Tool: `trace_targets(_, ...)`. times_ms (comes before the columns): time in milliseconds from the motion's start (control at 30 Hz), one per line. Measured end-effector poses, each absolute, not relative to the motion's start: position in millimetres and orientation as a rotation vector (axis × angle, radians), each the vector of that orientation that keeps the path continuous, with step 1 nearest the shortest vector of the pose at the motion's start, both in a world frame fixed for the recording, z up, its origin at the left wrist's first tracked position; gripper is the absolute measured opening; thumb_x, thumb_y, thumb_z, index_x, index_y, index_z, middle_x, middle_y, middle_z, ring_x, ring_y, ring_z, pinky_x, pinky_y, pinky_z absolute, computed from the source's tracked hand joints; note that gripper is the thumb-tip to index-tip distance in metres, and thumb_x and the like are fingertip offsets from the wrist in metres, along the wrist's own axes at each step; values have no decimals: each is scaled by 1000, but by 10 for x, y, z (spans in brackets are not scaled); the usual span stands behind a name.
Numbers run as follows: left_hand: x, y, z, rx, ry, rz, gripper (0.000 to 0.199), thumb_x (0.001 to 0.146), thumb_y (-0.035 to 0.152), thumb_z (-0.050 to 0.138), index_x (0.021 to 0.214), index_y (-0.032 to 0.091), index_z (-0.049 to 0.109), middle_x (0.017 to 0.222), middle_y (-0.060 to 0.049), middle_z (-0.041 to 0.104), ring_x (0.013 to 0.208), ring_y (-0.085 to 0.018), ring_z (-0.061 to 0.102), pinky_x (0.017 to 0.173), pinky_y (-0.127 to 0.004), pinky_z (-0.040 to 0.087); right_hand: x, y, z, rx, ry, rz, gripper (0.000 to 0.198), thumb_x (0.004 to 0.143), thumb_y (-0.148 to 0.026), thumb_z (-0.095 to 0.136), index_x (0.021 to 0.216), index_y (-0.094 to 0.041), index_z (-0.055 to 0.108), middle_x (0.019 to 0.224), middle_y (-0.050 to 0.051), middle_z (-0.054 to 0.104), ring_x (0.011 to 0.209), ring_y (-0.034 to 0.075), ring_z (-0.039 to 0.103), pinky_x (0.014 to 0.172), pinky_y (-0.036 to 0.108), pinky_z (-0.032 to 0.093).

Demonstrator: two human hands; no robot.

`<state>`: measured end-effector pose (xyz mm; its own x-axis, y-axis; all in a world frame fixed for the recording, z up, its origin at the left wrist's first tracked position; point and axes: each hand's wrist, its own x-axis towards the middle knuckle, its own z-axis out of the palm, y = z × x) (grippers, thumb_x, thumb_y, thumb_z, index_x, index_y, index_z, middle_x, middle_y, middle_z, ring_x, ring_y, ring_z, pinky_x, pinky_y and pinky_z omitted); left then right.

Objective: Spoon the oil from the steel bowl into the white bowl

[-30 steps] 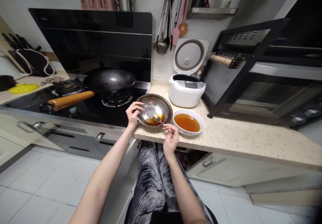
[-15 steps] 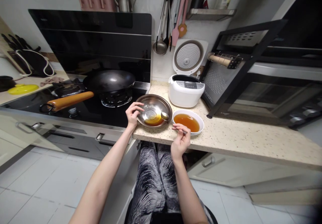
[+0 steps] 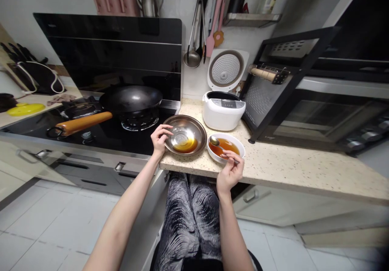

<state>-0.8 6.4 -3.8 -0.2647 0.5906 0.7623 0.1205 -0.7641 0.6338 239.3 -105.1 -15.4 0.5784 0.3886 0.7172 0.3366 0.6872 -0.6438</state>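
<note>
My left hand (image 3: 160, 138) grips the left rim of a steel bowl (image 3: 199, 132), which is tilted toward me so that amber liquid (image 3: 186, 144) pools at its near side. In my right hand (image 3: 231, 171) is a metal spoon (image 3: 214, 141), held by its handle. The spoon's head is over the left part of a white bowl (image 3: 242, 153) of orange-brown liquid (image 3: 229, 144); whether it touches the liquid I cannot tell. Both bowls are side by side near the counter's front edge.
Behind the bowls stands a white rice cooker (image 3: 224, 115) with its lid raised. A black wok (image 3: 130, 100) sits on the stove to the left, its wooden handle (image 3: 88, 123) pointing toward me. An oven (image 3: 334, 117) is at the right on the speckled counter (image 3: 291, 165).
My right hand has moved right, carrying the spoon from over the steel bowl to over the white bowl. My left hand stays at the steel bowl's rim.
</note>
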Motion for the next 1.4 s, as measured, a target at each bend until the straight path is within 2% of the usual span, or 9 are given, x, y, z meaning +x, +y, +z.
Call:
trace_targets(333, -2, 51, -22, 1661, 907, 2091, 27, 62, 11, 50, 61, 22, 75, 90, -6, 77, 88, -25, 65, 80, -38, 48, 2486, -1011, -257, -874, -1207, -167, 16, 104, -22, 44, 101, -23, 60, 97, 8, 71, 96, 23, 70, 85, 41, 57)
trace_targets(567, 4, 44, -16, 1662, 909, 2094, 26, 62, 11, 50, 60, 22, 74, 90, -6, 77, 88, -24, 65, 79, -37, 48, 2562, -988, -301, -811, -1431, -373, 27, 99, -10, 46, 114, -24, 64, 101, 9, 73, 95, 24, 70, 82, 44, 57)
trace_targets(900, 0, 52, -34, 1660, 926, 2077, 26, 63, 11, 50, 61, 22, 74, 91, -6, 76, 90, -25, 65, 80, -38, 48, 2767, -1016, -246, -804, -1698, -387, 26, 98, -11, 49, 113, -23, 67, 104, 12, 74, 96, 25, 69, 80, 45, 59)
trace_targets(1100, 7, 46, -22, 1662, 913, 2082, 27, 62, 11, 50, 61, 21, 74, 91, -7, 76, 88, -25, 65, 78, -37, 48, 2950, -971, -117, -754, -1911, -513, 24, 99, -11, 52, 111, -22, 69, 106, 13, 76, 96, 24, 68, 81, 43, 61)
trace_targets(1400, 14, 21, -10, 1663, 929, 2079, 27, 63, 9, 49, 61, 21, 74, 92, -7, 76, 89, -25, 65, 76, -37, 48, 3077, -991, 141, -673, -2208, -485, 24, 104, -18, 48, 105, -23, 71, 102, 9, 77, 90, 19, 68, 82, 37, 61)
